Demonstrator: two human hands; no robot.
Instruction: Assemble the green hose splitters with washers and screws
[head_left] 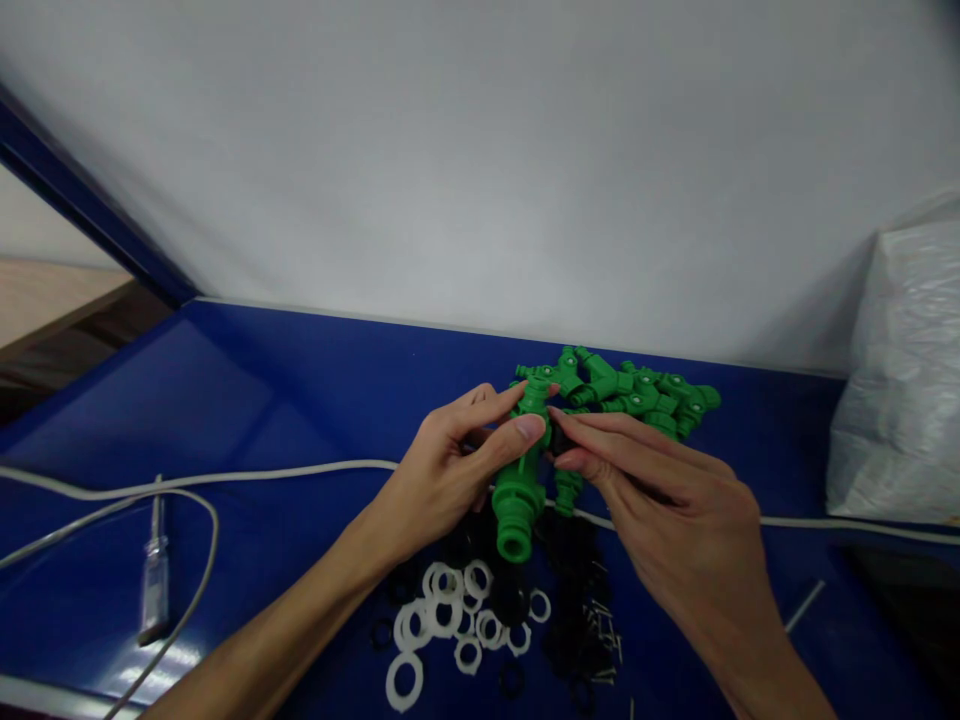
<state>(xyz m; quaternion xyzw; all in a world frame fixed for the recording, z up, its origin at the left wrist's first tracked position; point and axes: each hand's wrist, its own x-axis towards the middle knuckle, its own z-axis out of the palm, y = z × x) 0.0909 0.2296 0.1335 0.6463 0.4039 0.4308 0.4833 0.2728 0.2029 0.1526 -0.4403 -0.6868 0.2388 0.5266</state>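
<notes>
My left hand (448,468) grips a green plastic hose fitting (520,492), held with its open end toward me. My right hand (651,478) pinches at the fitting's upper part with thumb and forefinger; a small dark piece shows between the fingertips, too small to name. A pile of similar green fittings (637,392) lies just behind the hands. Below the hands lie several white rings (450,620), black rings (571,560) and small metal screws (604,628) on the blue table (270,390).
A white cable (247,474) runs across the table. A clear-handled screwdriver (154,575) lies at the left. A crumpled white plastic bag (904,390) stands at the right edge. A white wall rises behind the table.
</notes>
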